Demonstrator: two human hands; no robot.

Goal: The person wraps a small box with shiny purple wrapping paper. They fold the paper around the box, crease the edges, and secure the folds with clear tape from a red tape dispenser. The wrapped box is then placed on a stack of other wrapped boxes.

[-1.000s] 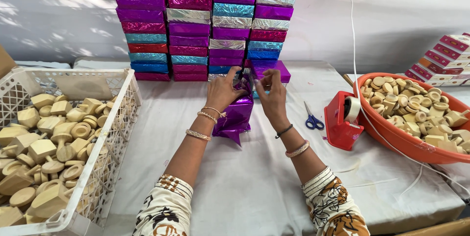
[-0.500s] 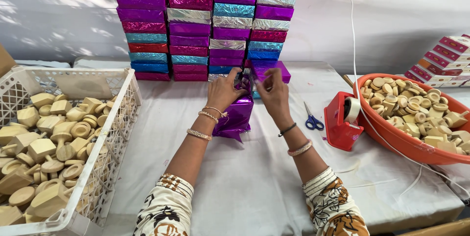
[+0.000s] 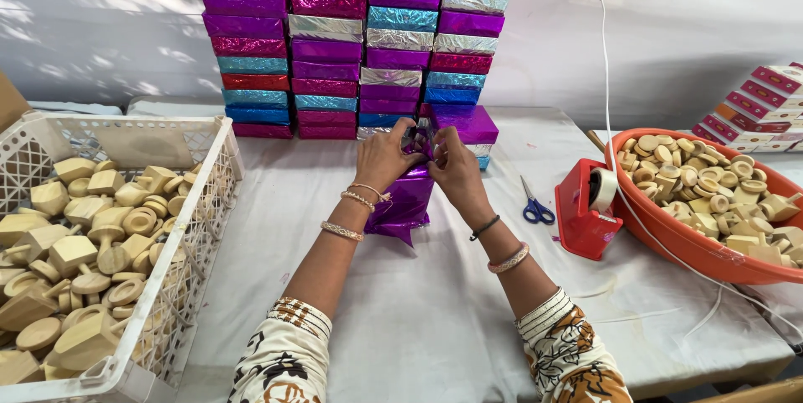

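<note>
Wrapping step, end-fold: left hand [image 3: 386, 156] and right hand [image 3: 452, 165] both pinch the purple foil parcel [image 3: 406, 198] at its top — parcel stands on the white table [image 3: 435, 311]. Next move likely calls for tape dispenser [image 3: 585, 202].

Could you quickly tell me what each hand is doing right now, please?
Left hand: closed, pinching the purple foil wrap at its top.
Right hand: closed, pinching the same foil beside it.
</note>
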